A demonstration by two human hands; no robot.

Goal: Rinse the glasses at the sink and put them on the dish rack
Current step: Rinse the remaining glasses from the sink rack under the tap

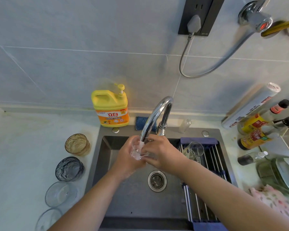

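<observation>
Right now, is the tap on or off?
On: water streams from the faucet into the clear glass that the left hand and right hand hold.

At the back of the sink, a yellow detergent jug (110, 109) carries the brand 立白 in large characters on its orange label (113, 118); the smaller print beneath is too fine to read. To the right, two sauce bottles (254, 124) (254, 139) show yellow, red and green labels with Chinese characters that cannot be made out. A foil roll (250, 107) bears large red and dark letters, too blurred to read. A blue oval sticker (187, 151) on a glass (196, 147) in the rack (213, 157) is illegible.
</observation>
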